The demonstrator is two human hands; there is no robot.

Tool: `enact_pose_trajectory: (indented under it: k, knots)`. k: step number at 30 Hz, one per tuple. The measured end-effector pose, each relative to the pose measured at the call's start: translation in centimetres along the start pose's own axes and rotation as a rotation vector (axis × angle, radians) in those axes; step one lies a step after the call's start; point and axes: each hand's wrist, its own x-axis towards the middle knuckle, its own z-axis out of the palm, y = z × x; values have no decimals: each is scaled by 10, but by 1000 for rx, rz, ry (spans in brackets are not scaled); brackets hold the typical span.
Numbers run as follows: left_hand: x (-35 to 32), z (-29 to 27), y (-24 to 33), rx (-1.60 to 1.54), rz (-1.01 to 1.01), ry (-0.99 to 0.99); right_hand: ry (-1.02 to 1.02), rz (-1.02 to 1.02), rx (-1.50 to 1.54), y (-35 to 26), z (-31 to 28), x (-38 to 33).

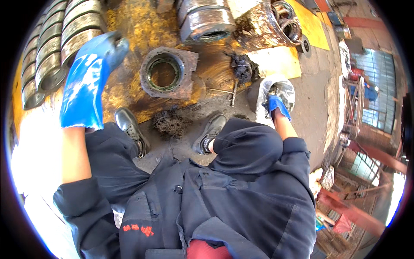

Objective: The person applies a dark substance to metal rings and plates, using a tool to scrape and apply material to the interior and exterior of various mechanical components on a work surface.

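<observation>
My left hand [107, 48], in a long blue rubber glove, hovers over the oily yellow surface beside the ribbed metal cylinders [82, 26]. Its fingers are curled together; what they hold, if anything, is too dark to make out. To its right lies a greasy metal flange [186, 82] with a large round bore and bolt holes round its rim. My right hand [276, 103], also gloved in blue, reaches into a bucket [261, 101] lined with clear plastic. Its fingers are hidden among dark metal pieces inside the bucket.
A thick metal cylinder [207, 21] and an oily drum with rings [269, 23] stand at the far side. A dark rag [242, 67] and a T-shaped rod [234, 93] lie near the bucket. Black shavings [170, 124] sit between my shoes.
</observation>
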Motion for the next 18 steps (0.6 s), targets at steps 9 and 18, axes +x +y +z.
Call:
enact_pose_trajectory:
  k: [9,18]
  knots:
    - [3,-11,6,-24,-72,-76,-269,106,-215,-199,-13,-77]
    - [13,-7,12,14,-148,-151,-636,-175,-207,-282,182,-115]
